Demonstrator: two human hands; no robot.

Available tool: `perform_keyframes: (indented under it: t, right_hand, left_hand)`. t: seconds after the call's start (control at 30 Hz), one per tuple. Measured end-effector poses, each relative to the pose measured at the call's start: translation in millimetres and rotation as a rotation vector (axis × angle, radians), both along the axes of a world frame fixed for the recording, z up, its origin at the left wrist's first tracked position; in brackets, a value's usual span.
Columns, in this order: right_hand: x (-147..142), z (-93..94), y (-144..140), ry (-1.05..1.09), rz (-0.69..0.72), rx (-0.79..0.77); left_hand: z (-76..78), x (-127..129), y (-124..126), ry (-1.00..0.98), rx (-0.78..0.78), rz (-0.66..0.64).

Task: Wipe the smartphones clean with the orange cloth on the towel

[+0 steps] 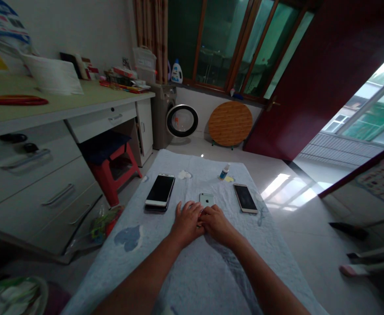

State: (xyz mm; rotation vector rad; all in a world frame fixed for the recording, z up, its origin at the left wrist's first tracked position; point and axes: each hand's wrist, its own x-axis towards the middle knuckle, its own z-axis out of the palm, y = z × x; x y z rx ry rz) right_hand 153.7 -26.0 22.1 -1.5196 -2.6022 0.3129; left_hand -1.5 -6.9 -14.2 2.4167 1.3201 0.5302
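A silver-grey smartphone [206, 200] with an apple logo lies back side up on the blanket-covered surface. My hands are together at its near end and hide that part. My left hand [187, 224] has its fingers apart and bent a little, with the fingertips close to the phone's left edge. Curled fingers of my right hand [218, 225] meet the left thumb and forefinger. Whatever lies between them is hidden. Left of my hands, a white-framed smartphone [160, 190] rests on another dark one. A white-and-gold smartphone [245, 198] lies screen up to the right.
A small spray bottle [224, 172] stands toward the far edge of the pale blue blanket [192, 280]. To the left are a desk [113, 103] and a red stool [119, 164]. Beyond stand a washing machine with an open door [182, 120] and a round wooden tabletop [231, 124].
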Motion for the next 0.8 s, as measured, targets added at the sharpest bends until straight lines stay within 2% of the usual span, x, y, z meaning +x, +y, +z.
perform_keyframes:
  t: [0.3,0.5,0.6,0.8]
  right_hand:
    - [28.4,-9.0,28.2,-0.040,-0.255,0.111]
    - [21.2,-12.9,54.6,-0.113,-0.380,0.139]
    - [11.7,-13.3,50.2,-0.104,-0.341,0.179]
    - [8.4,-12.7,11.7,-0.081,-0.226,0.157]
  left_hand:
    - [1.8,-0.9,2.6,-0.027,-0.038,-0.007]
    - [-2.8,-0.6,4.2,-0.040,-0.028,0.004]
    - [-4.5,-0.3,4.0,-0.063,-0.019,0.023]
    - [-7.1,1.5,2.7,-0.063,0.056,0.047]
